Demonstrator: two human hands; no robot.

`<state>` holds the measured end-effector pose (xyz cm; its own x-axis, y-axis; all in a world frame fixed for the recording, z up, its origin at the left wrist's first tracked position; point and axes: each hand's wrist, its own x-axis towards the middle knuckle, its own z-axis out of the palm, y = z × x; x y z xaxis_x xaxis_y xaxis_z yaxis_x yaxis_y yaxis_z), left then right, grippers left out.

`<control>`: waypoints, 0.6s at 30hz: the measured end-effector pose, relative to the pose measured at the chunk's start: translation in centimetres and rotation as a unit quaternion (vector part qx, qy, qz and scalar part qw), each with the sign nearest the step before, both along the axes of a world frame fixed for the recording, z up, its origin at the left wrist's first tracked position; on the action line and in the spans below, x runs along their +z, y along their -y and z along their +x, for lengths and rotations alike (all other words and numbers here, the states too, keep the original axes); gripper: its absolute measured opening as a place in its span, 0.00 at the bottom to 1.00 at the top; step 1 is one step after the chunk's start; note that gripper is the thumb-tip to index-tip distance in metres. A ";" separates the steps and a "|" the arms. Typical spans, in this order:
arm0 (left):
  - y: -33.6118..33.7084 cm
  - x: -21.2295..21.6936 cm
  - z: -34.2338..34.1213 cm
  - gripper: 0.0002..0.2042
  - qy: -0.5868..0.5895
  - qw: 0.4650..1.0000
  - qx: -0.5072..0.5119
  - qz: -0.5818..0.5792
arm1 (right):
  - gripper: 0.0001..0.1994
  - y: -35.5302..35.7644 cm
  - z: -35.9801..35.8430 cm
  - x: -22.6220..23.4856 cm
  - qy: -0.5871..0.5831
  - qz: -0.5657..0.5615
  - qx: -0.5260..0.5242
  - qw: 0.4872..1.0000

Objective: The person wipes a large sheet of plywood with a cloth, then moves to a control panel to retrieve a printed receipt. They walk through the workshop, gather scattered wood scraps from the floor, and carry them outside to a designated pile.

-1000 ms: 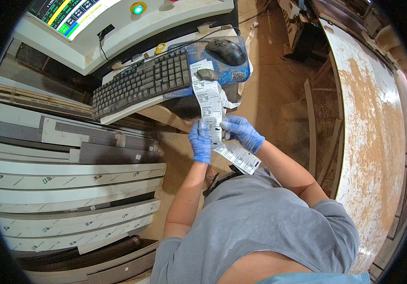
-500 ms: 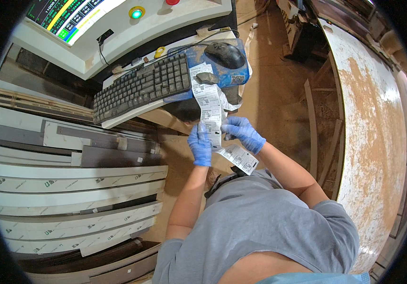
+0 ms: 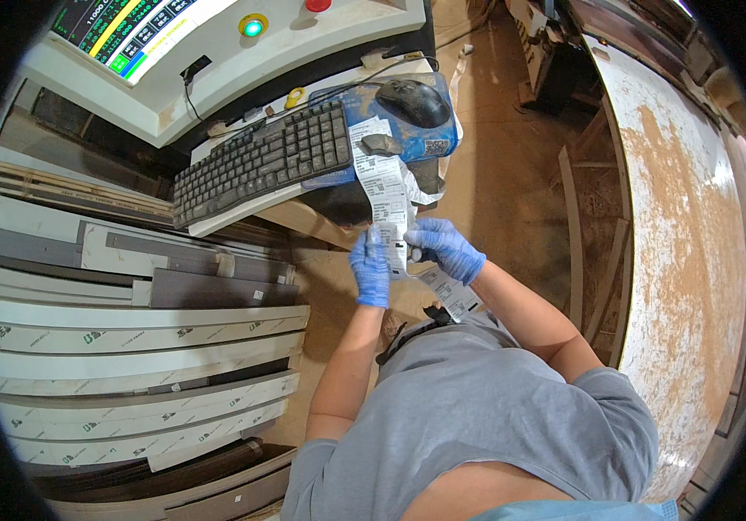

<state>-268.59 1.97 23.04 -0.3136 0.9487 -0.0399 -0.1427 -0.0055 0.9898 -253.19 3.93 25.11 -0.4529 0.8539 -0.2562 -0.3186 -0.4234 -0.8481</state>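
A long white strip of printed labels (image 3: 383, 187) hangs down from the blue mouse pad (image 3: 425, 135) on the console shelf. My left hand (image 3: 371, 267), in a blue glove, pinches the strip's left edge. My right hand (image 3: 444, 247), also gloved in blue, grips the strip from the right at the same height. The strip's lower end (image 3: 453, 295) trails below my hands toward my grey shirt. A small dark object (image 3: 381, 144) rests on the strip's top end.
A black keyboard (image 3: 262, 161) and a black mouse (image 3: 413, 101) sit on the shelf under a white console with a screen (image 3: 125, 26) and a green lit button (image 3: 253, 26). Stacked white and dark panels (image 3: 130, 347) lie at left. A worn white board (image 3: 694, 243) stands at right.
Both hands have slid slightly down and right along the strip while keeping hold of it. The view has shifted a little.
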 end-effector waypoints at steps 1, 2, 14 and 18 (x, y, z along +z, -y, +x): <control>0.0 0.0 0.0 0.15 0.009 1.000 -0.010 -0.010 | 0.13 -0.1 0.0 0.0 -0.005 -0.001 0.004 1.000; 0.0 0.1 -0.1 0.15 0.018 0.999 -0.020 -0.019 | 0.13 -0.2 0.0 0.0 -0.010 -0.003 0.008 1.000; -0.1 0.2 0.2 0.18 0.171 0.980 -0.058 -0.080 | 0.12 -0.5 0.0 -0.1 -0.033 -0.004 0.012 0.999; -0.1 0.7 0.2 0.18 0.149 0.980 -0.077 -0.108 | 0.11 -0.4 0.0 0.0 -0.041 0.005 0.014 0.999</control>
